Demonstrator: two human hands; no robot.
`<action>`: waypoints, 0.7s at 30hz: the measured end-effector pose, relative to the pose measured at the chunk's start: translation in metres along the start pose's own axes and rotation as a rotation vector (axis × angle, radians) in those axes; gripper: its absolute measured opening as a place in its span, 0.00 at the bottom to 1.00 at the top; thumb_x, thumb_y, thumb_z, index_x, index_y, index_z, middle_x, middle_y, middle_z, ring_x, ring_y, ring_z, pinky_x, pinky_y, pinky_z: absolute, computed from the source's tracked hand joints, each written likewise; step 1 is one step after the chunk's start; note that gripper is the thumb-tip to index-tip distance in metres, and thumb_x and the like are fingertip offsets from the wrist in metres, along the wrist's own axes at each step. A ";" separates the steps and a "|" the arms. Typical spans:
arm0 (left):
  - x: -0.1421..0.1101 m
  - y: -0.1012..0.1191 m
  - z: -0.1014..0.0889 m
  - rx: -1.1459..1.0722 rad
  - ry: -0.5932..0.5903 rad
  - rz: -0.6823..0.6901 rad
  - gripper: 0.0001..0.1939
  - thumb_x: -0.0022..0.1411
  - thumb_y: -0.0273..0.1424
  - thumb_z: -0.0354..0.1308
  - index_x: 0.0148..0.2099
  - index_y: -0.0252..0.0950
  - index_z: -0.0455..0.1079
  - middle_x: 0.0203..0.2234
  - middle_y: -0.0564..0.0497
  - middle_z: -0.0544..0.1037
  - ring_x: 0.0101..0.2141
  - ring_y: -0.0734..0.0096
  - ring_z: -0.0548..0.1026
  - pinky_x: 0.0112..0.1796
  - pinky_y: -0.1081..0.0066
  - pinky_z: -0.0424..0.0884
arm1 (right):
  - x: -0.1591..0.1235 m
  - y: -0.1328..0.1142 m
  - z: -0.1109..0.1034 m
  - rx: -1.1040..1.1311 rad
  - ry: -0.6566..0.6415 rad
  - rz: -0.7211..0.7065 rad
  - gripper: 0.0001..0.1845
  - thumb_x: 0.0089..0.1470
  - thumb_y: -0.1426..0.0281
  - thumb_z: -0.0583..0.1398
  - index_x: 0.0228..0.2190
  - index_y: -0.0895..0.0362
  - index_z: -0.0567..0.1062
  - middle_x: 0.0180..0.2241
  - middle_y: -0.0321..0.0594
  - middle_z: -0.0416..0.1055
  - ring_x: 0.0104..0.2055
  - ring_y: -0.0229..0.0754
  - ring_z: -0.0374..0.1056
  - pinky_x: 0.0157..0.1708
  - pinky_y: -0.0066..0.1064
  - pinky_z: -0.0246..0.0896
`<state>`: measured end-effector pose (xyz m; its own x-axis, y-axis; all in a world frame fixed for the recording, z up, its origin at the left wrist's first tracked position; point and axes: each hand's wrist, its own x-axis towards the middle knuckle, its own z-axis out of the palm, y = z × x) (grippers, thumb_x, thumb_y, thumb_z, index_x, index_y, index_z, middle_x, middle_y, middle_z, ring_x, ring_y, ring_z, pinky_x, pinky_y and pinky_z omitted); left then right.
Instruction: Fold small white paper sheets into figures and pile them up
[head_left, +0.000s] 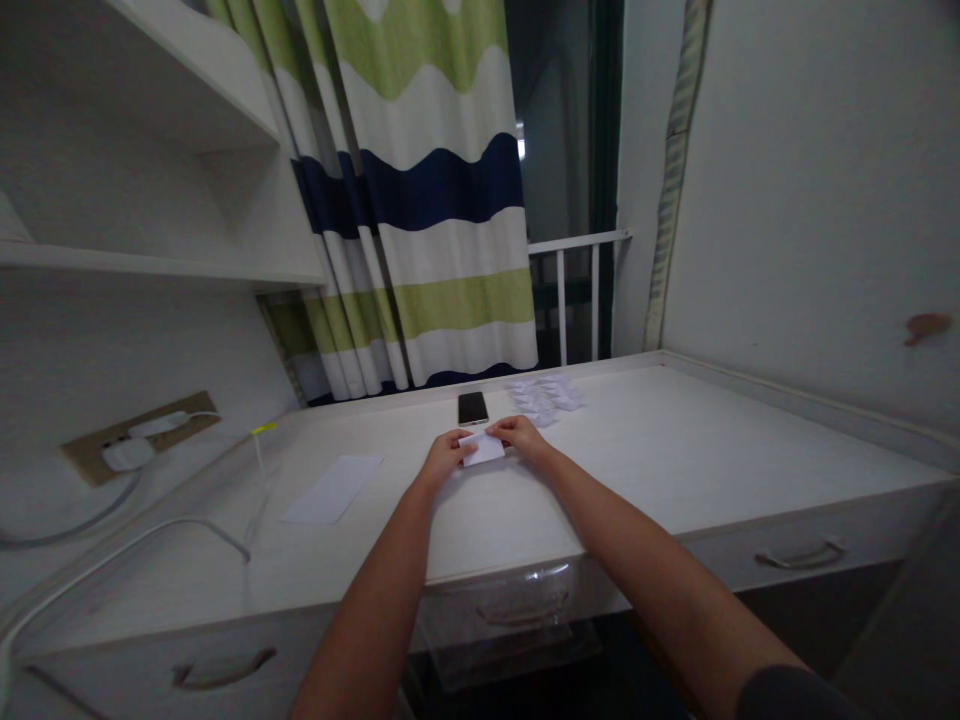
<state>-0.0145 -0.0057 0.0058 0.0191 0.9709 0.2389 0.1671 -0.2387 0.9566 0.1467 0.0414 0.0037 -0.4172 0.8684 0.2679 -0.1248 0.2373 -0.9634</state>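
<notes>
This looks like a small room in a home, perhaps a bedroom, shown by the white built-in desk [600,450] with drawers, the wall shelves [150,150], the striped curtain [427,190], and the balcony railing [577,290] beyond.

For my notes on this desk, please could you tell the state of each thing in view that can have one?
Left hand, gripping the paper's left side
Right hand, gripping the paper's right side
Folded white paper, held between both hands
Smartphone, lying flat, screen dark
Folded paper pile, heaped
White sheet, lying flat, unfolded
Curtain, hanging, partly drawn
Desk drawer, shut
</notes>
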 end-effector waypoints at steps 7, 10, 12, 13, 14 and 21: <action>-0.001 0.001 0.001 0.004 -0.023 -0.020 0.17 0.35 0.33 0.63 0.30 0.30 0.69 0.17 0.54 0.70 0.18 0.79 0.64 0.20 0.77 0.58 | 0.001 -0.001 0.000 -0.063 0.023 -0.072 0.14 0.31 0.62 0.63 0.17 0.62 0.72 0.14 0.33 0.64 0.18 0.31 0.57 0.20 0.24 0.51; -0.001 0.000 0.001 0.015 -0.029 -0.021 0.17 0.36 0.34 0.63 0.30 0.30 0.69 0.18 0.53 0.70 0.18 0.79 0.65 0.20 0.77 0.59 | -0.001 -0.003 0.001 -0.060 0.029 -0.067 0.13 0.31 0.63 0.63 0.17 0.62 0.72 0.14 0.33 0.63 0.18 0.30 0.56 0.19 0.24 0.50; -0.001 0.000 0.001 0.030 -0.032 -0.021 0.17 0.36 0.34 0.63 0.30 0.30 0.69 0.17 0.53 0.70 0.18 0.79 0.65 0.20 0.77 0.59 | -0.003 -0.004 0.002 -0.052 0.032 -0.052 0.13 0.31 0.63 0.62 0.17 0.62 0.72 0.14 0.33 0.63 0.18 0.30 0.56 0.19 0.24 0.50; -0.001 0.000 0.001 0.037 -0.031 -0.020 0.17 0.36 0.34 0.63 0.30 0.30 0.69 0.16 0.54 0.69 0.18 0.79 0.64 0.20 0.77 0.58 | -0.004 -0.004 0.003 -0.050 0.027 -0.042 0.13 0.31 0.63 0.62 0.18 0.62 0.72 0.15 0.33 0.63 0.18 0.30 0.56 0.19 0.24 0.50; -0.001 0.000 0.001 0.046 -0.031 -0.020 0.16 0.36 0.34 0.63 0.30 0.30 0.69 0.16 0.54 0.69 0.17 0.79 0.64 0.19 0.77 0.58 | -0.004 -0.005 0.003 -0.053 0.020 -0.031 0.13 0.31 0.63 0.63 0.18 0.62 0.73 0.15 0.33 0.63 0.18 0.30 0.56 0.19 0.24 0.49; -0.002 0.001 0.003 0.080 -0.053 -0.018 0.15 0.36 0.33 0.62 0.29 0.30 0.69 0.15 0.55 0.68 0.16 0.79 0.63 0.19 0.77 0.57 | -0.005 -0.004 0.003 -0.155 0.018 -0.050 0.14 0.31 0.64 0.62 0.19 0.63 0.74 0.14 0.33 0.63 0.18 0.30 0.53 0.19 0.24 0.46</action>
<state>-0.0116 -0.0081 0.0062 0.0667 0.9754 0.2103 0.2464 -0.2203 0.9438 0.1468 0.0352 0.0063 -0.3980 0.8611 0.3163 -0.0037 0.3433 -0.9392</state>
